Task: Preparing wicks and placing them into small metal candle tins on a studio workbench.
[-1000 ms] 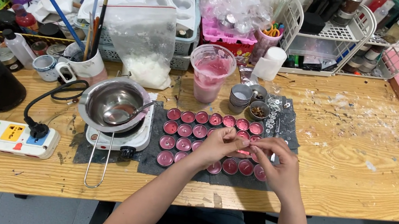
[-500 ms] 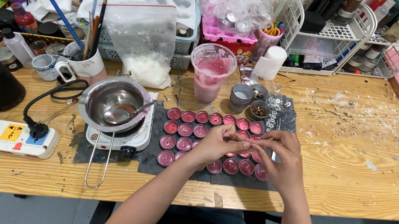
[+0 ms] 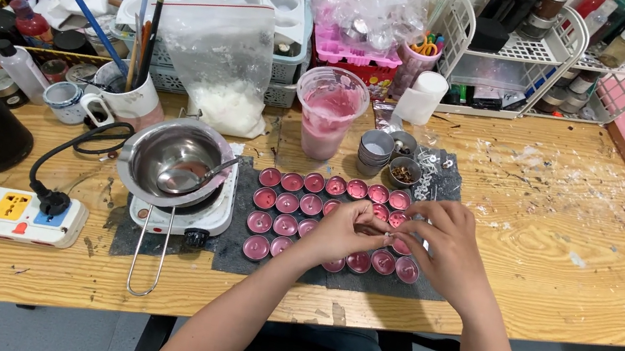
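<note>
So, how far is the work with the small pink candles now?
Done: the tealight cups on the dark mat already hold pink wax. In hand: the left hand and right hand meet over the rows, pinching something too small to tell. Left: the plastic cup holds pink wax.

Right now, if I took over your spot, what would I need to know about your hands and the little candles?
Left hand and right hand meet over the little candles, pinching something tiny between the fingertips; I cannot tell what. The candles sit in rows on a dark mat, cups filled with pink wax. The metal pot with a spoon stands on the small hot plate left of them. The pink cup stands behind.
</note>
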